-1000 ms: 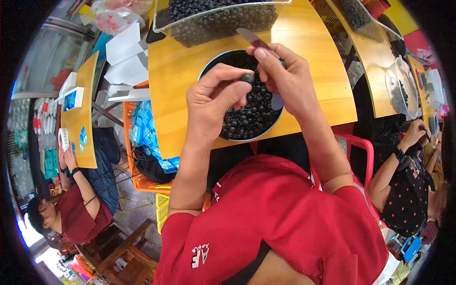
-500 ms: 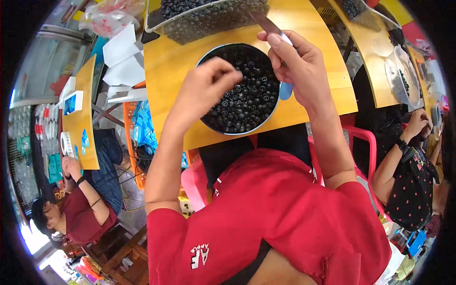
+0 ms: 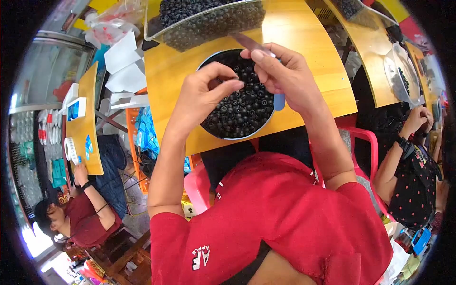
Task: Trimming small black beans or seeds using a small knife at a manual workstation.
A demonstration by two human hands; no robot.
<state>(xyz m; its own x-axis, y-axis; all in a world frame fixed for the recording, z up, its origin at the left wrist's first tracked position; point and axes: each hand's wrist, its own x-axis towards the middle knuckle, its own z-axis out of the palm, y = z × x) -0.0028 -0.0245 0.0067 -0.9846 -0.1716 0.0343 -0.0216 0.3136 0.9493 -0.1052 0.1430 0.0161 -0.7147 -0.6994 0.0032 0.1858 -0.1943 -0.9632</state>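
Observation:
A round dark bowl [image 3: 237, 138] with a pale blue rim stands on the yellow wooden table, holding many small, round, black pieces [image 3: 241, 110], several with a ringed mark on top; whether they are berries or beads I cannot tell. Over the bowl's left half, my left hand [image 3: 204, 97] pinches thumb and forefinger together; anything between them is too small to make out. My right hand [image 3: 289, 76] grips a knife [image 3: 249, 43] above the bowl's right side. Its blade points up and left, and the blue handle end shows below my palm.
A clear plastic bin [image 3: 209, 23] of the same black pieces stands behind the bowl. At left, a person in dark red [image 3: 92, 218] sits by another table [image 3: 90, 142]. At right, a person in black dotted clothing [image 3: 413, 190] sits near a clear tub [image 3: 403, 76].
My right hand and the knife have moved left and slightly down, nearer the bowl's middle. My left hand's fingertips have closed into a steadier pinch over the black pieces.

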